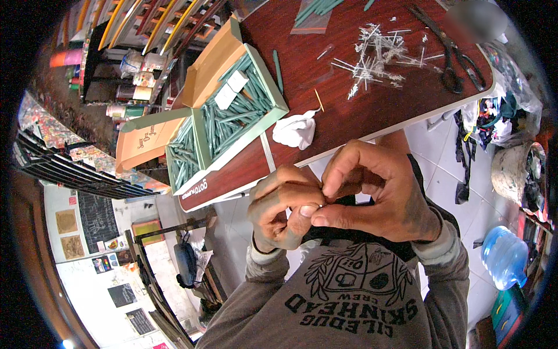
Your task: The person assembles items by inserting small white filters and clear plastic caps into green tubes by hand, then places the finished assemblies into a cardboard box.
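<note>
Head view shows both hands meeting at the centre of the frame, just below the tabletop (pixel 360 110) edge: the left hand (pixel 282 203) and right hand (pixel 372 192) pinch a tiny piece between their fingertips, too small to identify. Above left lies an open box (pixel 232 110) of green sticks. A white cloth (pixel 295 130) sits nearby, with scissors (pixel 456 58) and white plastic bits (pixel 375 55) at upper right.

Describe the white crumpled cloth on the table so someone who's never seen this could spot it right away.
Start at the dark red table, then find the open cardboard box of green sticks on it. Just beside that box, near the table's edge above the hands, lies the crumpled white cloth, the only soft white lump there.
</note>
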`<state>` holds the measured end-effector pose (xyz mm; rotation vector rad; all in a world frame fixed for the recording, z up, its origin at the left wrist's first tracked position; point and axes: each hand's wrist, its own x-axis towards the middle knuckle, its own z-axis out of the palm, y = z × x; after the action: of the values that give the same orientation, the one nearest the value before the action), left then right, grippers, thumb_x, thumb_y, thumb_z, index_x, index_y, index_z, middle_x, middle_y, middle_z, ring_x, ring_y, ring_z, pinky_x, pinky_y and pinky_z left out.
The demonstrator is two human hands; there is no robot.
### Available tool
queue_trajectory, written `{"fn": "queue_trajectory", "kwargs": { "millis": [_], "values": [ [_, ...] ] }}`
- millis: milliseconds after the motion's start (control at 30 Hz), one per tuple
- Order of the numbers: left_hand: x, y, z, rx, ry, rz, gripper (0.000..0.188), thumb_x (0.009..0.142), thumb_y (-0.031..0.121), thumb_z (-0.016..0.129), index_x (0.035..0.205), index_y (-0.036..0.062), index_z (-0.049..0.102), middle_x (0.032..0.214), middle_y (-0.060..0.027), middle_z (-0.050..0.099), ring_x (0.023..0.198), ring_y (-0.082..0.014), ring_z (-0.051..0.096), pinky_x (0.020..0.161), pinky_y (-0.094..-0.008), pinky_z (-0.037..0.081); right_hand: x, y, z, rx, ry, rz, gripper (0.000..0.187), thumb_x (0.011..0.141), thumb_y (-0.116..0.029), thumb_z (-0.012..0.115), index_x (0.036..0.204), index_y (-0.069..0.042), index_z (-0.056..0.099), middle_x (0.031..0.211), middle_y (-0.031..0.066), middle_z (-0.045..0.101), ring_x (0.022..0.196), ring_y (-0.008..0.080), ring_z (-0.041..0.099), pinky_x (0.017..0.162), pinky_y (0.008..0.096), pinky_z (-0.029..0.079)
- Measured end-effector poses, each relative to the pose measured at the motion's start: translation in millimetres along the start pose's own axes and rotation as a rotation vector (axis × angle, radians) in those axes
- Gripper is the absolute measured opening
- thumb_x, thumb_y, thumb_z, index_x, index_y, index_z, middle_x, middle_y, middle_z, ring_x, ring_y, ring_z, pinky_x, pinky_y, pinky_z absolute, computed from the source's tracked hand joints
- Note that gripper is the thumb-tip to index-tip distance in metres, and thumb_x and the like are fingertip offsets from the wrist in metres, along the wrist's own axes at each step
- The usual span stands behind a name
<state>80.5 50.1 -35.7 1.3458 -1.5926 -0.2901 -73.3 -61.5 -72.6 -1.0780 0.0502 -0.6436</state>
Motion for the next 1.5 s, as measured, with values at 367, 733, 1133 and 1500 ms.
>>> {"fn": "queue_trajectory", "kwargs": {
  "millis": [367, 733, 1133, 1500],
  "values": [
    [4, 0, 4, 0.229, 0.262, 0.030, 0.011, 0.086, 0.006, 0.064, 0.081, -0.0024, 0.068, 0.074, -0.0101, 0.067, 0.065, -0.0167, 0.060, 0.058, -0.0276, 0.046, 5, 6, 20, -0.423, 0.215, -0.444, 0.025, 0.079, 0.002, 0.078, 0.098, 0.002, 0.062, 0.096, 0.0131, 0.068, 0.086, 0.0176, 0.068, 0.073, 0.0297, 0.055],
    [4, 0, 6, 0.378, 0.307, 0.080, 0.009, 0.085, 0.007, 0.066, 0.083, -0.0012, 0.069, 0.073, -0.0093, 0.066, 0.060, -0.0153, 0.057, 0.052, -0.0261, 0.042, 11, -4, 27, -0.698, 0.262, -0.560, 0.019, 0.077, 0.006, 0.076, 0.094, 0.003, 0.068, 0.089, 0.0151, 0.070, 0.083, 0.0235, 0.071, 0.069, 0.0311, 0.057],
    [4, 3, -3, 0.415, 0.141, 0.198, 0.008, 0.084, 0.010, 0.068, 0.081, 0.0034, 0.070, 0.079, -0.0082, 0.067, 0.062, -0.0165, 0.064, 0.054, -0.0273, 0.049, 8, 5, 16, -0.386, 0.102, -0.377, 0.019, 0.079, 0.004, 0.071, 0.094, 0.000, 0.061, 0.093, 0.0114, 0.063, 0.082, 0.0161, 0.064, 0.072, 0.0268, 0.052],
    [-3, 7, -6, 0.465, 0.031, 0.184, 0.018, 0.088, 0.020, 0.064, 0.083, 0.0027, 0.068, 0.075, -0.0109, 0.066, 0.064, -0.0232, 0.064, 0.058, -0.0338, 0.053, 13, -3, 9, -0.408, -0.011, -0.452, 0.019, 0.077, 0.001, 0.071, 0.088, -0.004, 0.056, 0.090, 0.0100, 0.060, 0.076, 0.0172, 0.061, 0.069, 0.0300, 0.050]
  ]
}}
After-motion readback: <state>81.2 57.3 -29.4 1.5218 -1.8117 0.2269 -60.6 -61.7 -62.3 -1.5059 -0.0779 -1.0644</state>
